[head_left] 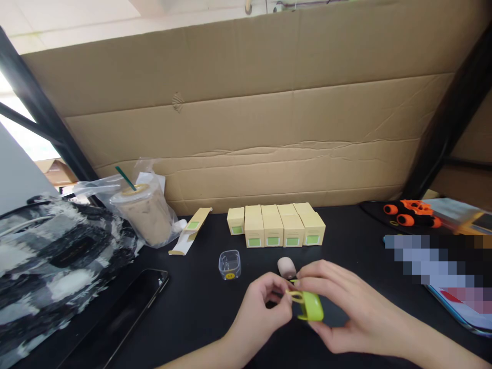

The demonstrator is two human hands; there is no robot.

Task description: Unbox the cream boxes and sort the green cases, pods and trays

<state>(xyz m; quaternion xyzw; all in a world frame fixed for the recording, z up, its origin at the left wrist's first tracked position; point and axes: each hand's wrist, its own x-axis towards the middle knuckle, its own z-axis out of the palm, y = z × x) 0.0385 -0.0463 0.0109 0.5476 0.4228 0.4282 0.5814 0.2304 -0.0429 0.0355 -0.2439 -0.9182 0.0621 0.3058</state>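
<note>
Your right hand [346, 307] has its fingers curled shut around the green clip [310, 306], held low over the black table [200, 307]. Your left hand [261, 302] pinches the clip's prong end between thumb and fingertips. The small clear case [229, 264] sits just beyond, its contents too small to make out. The cream boxes [277, 225] stand closed in a row. The lidded cup [144, 215], holding a brown drink, sits inside a clear bag [94, 187].

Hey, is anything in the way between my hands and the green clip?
Nothing visible. The left hand and right hand both already grip the green clip. A pink piece lies just behind it on the table, not between.
</note>
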